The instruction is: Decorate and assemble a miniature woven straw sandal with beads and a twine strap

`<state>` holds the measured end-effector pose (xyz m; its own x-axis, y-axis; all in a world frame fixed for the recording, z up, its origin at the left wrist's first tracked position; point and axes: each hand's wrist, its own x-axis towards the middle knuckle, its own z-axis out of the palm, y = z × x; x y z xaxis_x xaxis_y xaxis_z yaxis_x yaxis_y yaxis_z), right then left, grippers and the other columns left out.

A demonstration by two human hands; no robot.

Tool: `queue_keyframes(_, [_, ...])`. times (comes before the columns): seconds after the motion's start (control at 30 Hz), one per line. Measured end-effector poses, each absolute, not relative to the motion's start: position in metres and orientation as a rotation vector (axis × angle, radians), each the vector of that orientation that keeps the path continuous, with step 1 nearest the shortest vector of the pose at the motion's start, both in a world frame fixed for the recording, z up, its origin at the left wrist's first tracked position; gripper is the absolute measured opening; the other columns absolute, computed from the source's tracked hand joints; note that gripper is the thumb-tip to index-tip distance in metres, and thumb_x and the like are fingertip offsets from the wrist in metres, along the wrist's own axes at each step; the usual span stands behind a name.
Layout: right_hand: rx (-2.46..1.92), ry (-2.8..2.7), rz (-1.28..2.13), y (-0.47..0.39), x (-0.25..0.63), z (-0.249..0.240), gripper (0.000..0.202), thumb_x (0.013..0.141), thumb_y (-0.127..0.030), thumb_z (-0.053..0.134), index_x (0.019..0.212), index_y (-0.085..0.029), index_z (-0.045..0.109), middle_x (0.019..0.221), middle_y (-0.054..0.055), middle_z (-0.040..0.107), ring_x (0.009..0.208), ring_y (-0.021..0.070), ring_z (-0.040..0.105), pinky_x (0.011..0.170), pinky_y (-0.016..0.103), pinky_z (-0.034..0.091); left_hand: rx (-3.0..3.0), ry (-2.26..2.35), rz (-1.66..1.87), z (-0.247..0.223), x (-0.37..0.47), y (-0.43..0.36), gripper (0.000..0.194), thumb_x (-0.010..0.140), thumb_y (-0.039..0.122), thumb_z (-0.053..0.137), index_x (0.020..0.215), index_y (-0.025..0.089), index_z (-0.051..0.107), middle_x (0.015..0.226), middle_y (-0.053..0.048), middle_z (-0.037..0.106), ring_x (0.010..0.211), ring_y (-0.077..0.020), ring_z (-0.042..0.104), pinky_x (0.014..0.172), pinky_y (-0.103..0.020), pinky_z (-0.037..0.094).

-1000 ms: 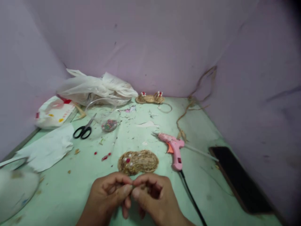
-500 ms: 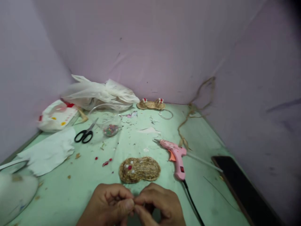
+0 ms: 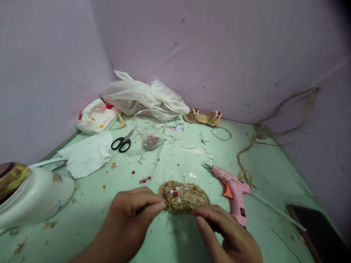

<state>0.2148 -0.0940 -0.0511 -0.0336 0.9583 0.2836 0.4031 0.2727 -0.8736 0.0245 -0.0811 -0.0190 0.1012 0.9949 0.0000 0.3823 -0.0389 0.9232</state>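
Note:
A coiled straw piece (image 3: 189,199), shaped like a small shoe sole, lies on the green table in front of me. Several white beads surround a red bead (image 3: 176,194) on its left half. My left hand (image 3: 134,215) is closed in a pinch, thumb against index finger, at the straw piece's lower left edge; what the fingertips hold is too small to make out. At the lower right edge is my right hand (image 3: 227,232), its thumb and index tips slightly apart with nothing visible between them. A pink glue gun (image 3: 237,195) lies just beyond the right hand.
Black-handled scissors (image 3: 122,143) and a clear cup of small beads (image 3: 150,141) stand farther back. Behind are a white plastic bag (image 3: 148,96), a second beaded straw piece (image 3: 203,118) and a wire ring (image 3: 221,133). A dark phone-like slab (image 3: 315,226) lies right; a white rounded object (image 3: 41,197) left.
My hands, fingertips together before, have separated to either side of the straw piece. The right thumb and index have parted. The view has turned left, shifting everything rightward.

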Motion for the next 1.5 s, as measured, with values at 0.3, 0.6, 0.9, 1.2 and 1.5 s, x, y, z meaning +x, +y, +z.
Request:
queue_keyframes(0.3, [-1.241,-1.794,0.869,-0.079,0.214,-0.063,0.018,0.079,-0.018,0.054,0.093,-0.019,0.065,0.090,0.008,0.069,0.084,0.0194,0.064,0.072,0.031,0.055,2.316,1.522,1.031,-0.045,0.025,-0.085,0.017,0.082,0.013,0.046,0.082,0.018,0.062,0.068,-0.001,0.063,0.059,-0.0105,0.059,0.056,-0.020,0.047])
queue_keyframes(0.6, [-1.230,-1.750,0.967,-0.082,0.208,-0.069,0.017,0.079,-0.015,0.053,0.094,-0.018,0.061,0.088,0.006,0.067,0.081,0.0165,0.063,0.072,0.029,0.053,2.489,1.490,0.942,-0.048,0.026,-0.080,0.016,0.081,0.011,0.044,0.085,0.018,0.057,0.070,-0.001,0.062,0.060,-0.0112,0.058,0.057,-0.020,0.045])
queue_keyframes(0.9, [-1.230,-1.710,1.013,-0.081,0.206,-0.064,0.015,0.079,-0.014,0.051,0.085,-0.017,0.064,0.082,0.005,0.068,0.077,0.0152,0.063,0.069,0.028,0.051,2.315,1.530,0.816,-0.042,0.028,-0.078,0.017,0.085,0.017,0.042,0.074,0.020,0.055,0.063,0.002,0.057,0.057,-0.0101,0.056,0.054,-0.019,0.041])
queue_keyframes(1.2, [-1.236,-1.630,0.912,-0.082,0.207,-0.063,0.018,0.074,-0.012,0.057,0.090,-0.017,0.064,0.084,0.004,0.067,0.073,0.0144,0.062,0.064,0.026,0.050,2.118,1.486,0.758,-0.032,0.028,-0.075,0.020,0.083,0.023,0.047,0.066,0.018,0.056,0.057,0.003,0.055,0.051,-0.0095,0.052,0.050,-0.018,0.039])
queue_keyframes(1.5, [-0.913,-1.652,0.774,-0.096,0.201,-0.034,0.016,0.073,-0.009,0.060,0.088,-0.010,0.067,0.073,0.008,0.065,0.062,0.0124,0.061,0.056,0.022,0.050,1.343,1.244,0.617,-0.022,0.037,-0.091,0.037,0.081,0.043,0.047,0.056,0.016,0.049,0.047,0.005,0.032,0.044,-0.0069,0.029,0.041,-0.018,0.024])
